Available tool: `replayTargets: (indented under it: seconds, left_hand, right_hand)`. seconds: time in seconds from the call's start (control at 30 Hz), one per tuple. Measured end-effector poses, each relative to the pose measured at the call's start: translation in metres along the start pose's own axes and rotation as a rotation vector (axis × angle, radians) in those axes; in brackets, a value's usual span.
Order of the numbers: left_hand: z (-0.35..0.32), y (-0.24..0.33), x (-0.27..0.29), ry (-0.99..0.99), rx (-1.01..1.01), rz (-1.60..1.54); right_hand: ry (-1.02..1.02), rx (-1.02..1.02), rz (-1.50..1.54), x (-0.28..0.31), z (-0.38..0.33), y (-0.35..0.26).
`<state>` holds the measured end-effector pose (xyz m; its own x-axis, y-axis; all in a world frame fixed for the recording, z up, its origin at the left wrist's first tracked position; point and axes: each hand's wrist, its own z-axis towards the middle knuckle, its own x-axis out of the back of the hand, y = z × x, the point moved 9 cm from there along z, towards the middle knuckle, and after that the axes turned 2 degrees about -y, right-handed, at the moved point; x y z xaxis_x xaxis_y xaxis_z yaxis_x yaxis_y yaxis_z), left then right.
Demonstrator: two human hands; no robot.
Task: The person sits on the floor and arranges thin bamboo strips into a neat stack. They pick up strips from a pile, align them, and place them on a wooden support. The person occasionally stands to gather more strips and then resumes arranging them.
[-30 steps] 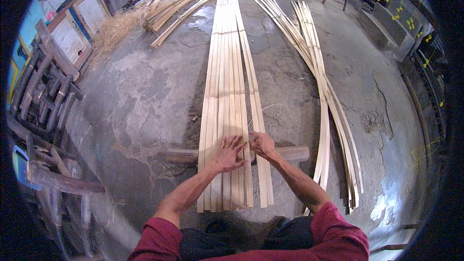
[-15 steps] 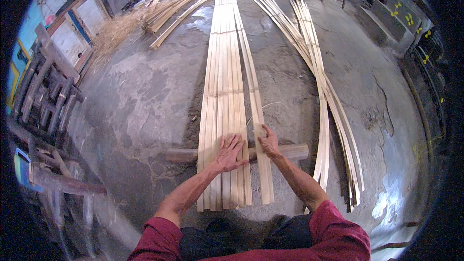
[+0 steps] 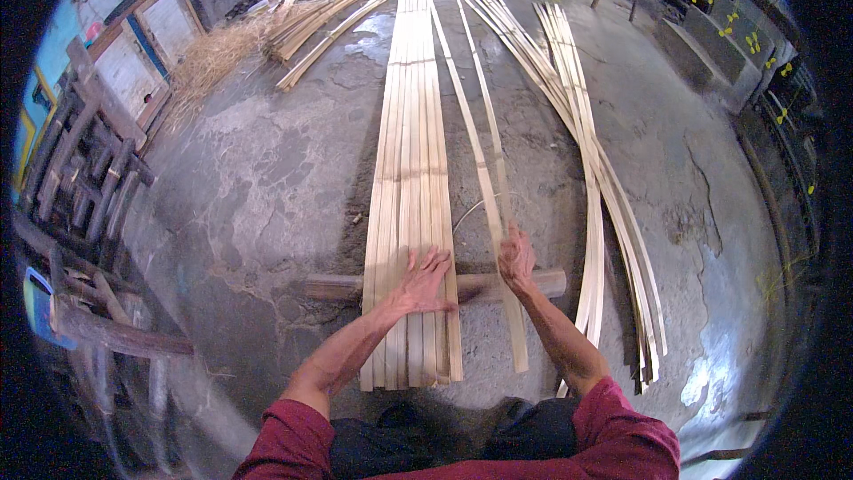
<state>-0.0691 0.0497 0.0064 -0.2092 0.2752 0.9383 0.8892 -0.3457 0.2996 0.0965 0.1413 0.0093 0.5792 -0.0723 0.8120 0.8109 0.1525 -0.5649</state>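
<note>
A row of long pale bamboo strips lies side by side in front of me, running away across the floor. My left hand rests flat on their near part with fingers spread. To the right of the row, my right hand is closed on a separate bamboo strip, whose near end slants below the wrist. A second loose strip, slightly blurred, runs from the same hand to the far side. A thick bamboo pole lies crosswise beneath the strips.
Two crossing bundles of strips lie on the floor to the right. More strips and a heap of shavings are at the far left. Wooden frames stand along the left side. A thin curved sliver lies between row and right hand.
My right hand has shifted right, carrying the loose strips away from the row. These two strips now spread apart at their far ends. My left hand has stayed on the row.
</note>
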Motion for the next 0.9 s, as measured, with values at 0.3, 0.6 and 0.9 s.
replayTargets:
  seconds: [0.3, 0.6, 0.9]
  left_hand:
    - [0.001, 0.001, -0.007, -0.111, 0.045, 0.015]
    - [0.001, -0.002, -0.013, -0.082, 0.009, 0.044]
    - [0.004, -0.002, -0.015, -0.122, 0.026, -0.04]
  right_hand:
    - [0.07, -0.056, 0.664, 0.017, -0.003, -0.015]
    - [0.04, 0.164, 0.507, -0.051, 0.001, -0.05]
    - [-0.174, 0.306, 0.212, -0.077, -0.009, -0.054]
